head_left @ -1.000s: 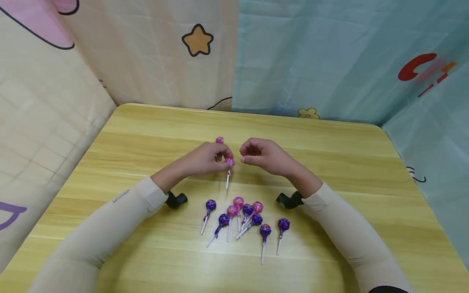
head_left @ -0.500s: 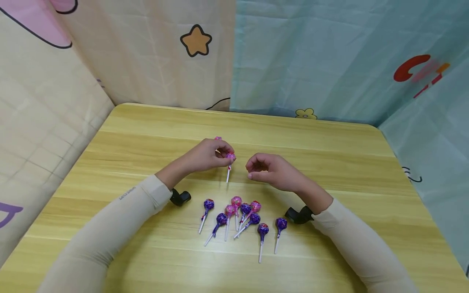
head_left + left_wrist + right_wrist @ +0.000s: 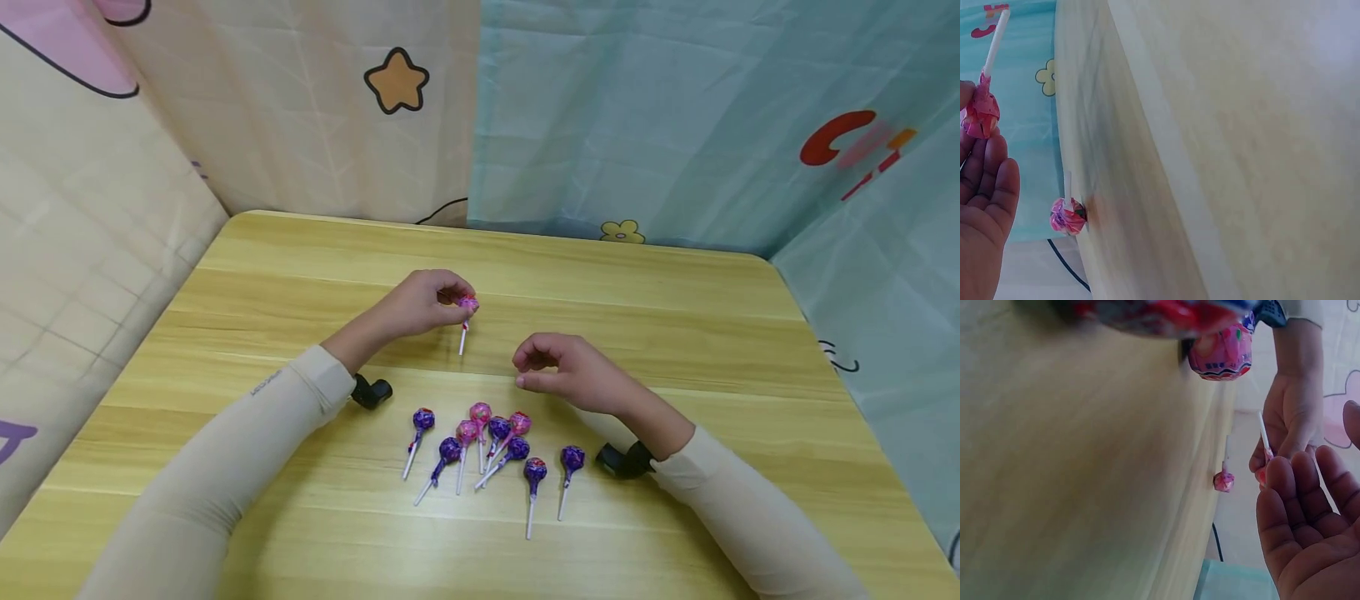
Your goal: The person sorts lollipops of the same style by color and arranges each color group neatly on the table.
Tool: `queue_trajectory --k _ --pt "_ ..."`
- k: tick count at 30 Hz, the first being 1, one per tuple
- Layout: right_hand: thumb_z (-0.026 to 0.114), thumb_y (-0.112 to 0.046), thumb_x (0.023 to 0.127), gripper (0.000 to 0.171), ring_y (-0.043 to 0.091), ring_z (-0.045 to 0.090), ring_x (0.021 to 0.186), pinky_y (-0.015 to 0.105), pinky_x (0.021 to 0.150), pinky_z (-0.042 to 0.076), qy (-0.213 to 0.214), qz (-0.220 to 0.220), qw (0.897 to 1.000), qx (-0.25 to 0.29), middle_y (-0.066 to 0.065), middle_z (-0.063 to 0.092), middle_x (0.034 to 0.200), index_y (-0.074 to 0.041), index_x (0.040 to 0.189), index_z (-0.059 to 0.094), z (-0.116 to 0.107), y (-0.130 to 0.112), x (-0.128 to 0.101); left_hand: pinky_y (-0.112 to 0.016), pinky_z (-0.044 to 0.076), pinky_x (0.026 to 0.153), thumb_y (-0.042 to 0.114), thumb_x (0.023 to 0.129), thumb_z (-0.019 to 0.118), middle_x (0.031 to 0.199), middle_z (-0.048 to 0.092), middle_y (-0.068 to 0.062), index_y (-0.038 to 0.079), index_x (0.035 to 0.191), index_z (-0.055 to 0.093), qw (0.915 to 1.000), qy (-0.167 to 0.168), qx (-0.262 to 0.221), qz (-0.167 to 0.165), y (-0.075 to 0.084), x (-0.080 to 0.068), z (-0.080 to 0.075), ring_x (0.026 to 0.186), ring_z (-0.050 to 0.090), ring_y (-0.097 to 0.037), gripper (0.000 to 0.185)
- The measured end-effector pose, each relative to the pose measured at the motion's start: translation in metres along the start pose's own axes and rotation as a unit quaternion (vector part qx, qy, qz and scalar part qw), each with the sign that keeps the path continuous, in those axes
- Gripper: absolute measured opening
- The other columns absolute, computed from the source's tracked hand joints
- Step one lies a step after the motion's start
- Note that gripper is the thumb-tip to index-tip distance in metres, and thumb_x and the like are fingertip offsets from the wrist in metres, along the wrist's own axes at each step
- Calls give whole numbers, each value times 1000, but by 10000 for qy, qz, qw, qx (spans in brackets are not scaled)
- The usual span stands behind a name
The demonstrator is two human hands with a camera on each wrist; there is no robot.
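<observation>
My left hand (image 3: 422, 307) pinches a pink-wrapped lollipop (image 3: 468, 303) by its round head, the white stick pointing toward me. The left wrist view shows this lollipop (image 3: 982, 115) between thumb and fingers. A second pink lollipop (image 3: 1067, 216) stands on the table beyond it; in the head view the left hand hides it. My right hand (image 3: 566, 368) hovers with loosely bent fingers and nothing in it, to the right of the left hand and nearer me. In the right wrist view its palm (image 3: 1316, 531) shows bare.
Nearer me on the wooden table (image 3: 300, 517) lie several lollipops: purple ones, such as one at the left (image 3: 423, 418) and one at the right (image 3: 573, 457), and a few pink ones (image 3: 481, 413) grouped in the middle. Curtains (image 3: 622, 108) stand behind the table's far edge.
My left hand has moved farther from me with the pink lollipop, covering the other pink one behind it. The right hand has drawn back toward me and to the right.
</observation>
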State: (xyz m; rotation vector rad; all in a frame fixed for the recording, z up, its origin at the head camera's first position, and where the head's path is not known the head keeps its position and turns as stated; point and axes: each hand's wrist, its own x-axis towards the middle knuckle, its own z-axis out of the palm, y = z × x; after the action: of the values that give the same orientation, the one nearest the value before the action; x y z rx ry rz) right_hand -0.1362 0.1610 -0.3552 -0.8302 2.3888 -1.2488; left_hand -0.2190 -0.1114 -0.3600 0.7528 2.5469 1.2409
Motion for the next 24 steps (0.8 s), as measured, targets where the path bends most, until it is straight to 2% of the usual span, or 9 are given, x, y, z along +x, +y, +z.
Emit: queue_trajectory --k 5,14,19,24 --pt "71 -15 93 19 17 63 97 37 88 52 -52 73 10000 -34 1 66 100 -3 106 66 3 2 -2 -35 51 87 20 90 74 102 68 -4 6 112 69 9999 -7 -58 -112 -1 4 -1 97 61 -20 27" --pt "72 -17 92 20 16 62 97 35 88 52 -228 141 9996 -79 0 66 100 -4 106 67 7 5 -3 -33 50 82 16 89 75 100 66 -5 6 112 69 9998 177 -48 -36 -10 14 -2 91 60 -19 25" --pt "73 -19 92 20 14 63 97 34 88 52 -265 188 9993 -203 -3 66 99 -5 106 67 7 6 -2 -34 48 77 21 90 75 100 67 -3 9 110 70 9996 276 60 -3 -13 21 -3 88 57 -20 24" --pt "73 -19 92 19 14 62 92 34 84 52 -289 227 9989 -299 -4 66 97 -7 105 67 7 7 -1 -37 49 86 22 91 74 101 68 -1 10 108 71 9994 332 90 -34 -15 28 -6 93 59 -18 21"
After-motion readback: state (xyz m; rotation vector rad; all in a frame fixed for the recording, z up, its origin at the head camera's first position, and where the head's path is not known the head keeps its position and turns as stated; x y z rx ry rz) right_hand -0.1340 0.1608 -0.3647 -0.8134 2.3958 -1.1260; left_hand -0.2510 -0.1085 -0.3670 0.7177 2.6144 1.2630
